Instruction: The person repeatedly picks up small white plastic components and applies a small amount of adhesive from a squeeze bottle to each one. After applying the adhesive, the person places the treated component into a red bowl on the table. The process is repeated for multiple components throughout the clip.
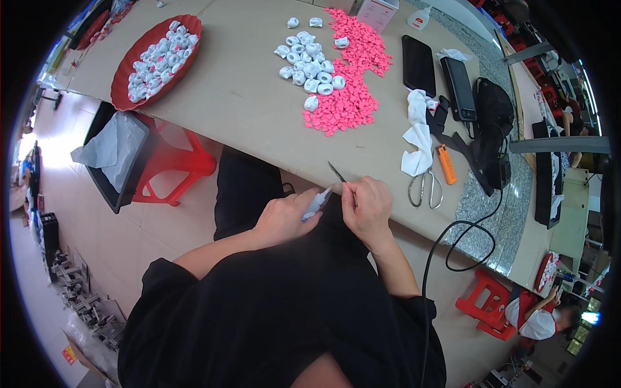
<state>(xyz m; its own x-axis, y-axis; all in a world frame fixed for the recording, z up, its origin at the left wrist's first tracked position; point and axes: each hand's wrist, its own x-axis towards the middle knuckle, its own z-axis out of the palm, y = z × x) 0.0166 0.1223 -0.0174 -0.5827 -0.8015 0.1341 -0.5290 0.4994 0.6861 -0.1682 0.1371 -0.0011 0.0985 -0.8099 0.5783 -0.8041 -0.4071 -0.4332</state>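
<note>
My left hand (279, 218) is closed round a small white squeeze bottle (315, 205) with a narrow tip, held just off the table's front edge. The tip points up and right toward my right hand (369, 205). Pinched in those right fingers is a thin, dark, pointed tool (335, 171), its point toward the tabletop; whether it is tweezers or a pick I cannot make out. Beyond it on the table (259, 129) lies a spread of small pink pieces (343, 110). Small white rounded pieces with dark openings (304, 58) are clustered against its left side.
A red oval dish (119, 87) of white pieces stands far left, above a red stool (184, 168) and black bin (103, 174). At right lie scissors (425, 191), an orange lighter (446, 165), tissue (417, 139), a phone (419, 64) and a black cable (453, 223). Another person sits lower right.
</note>
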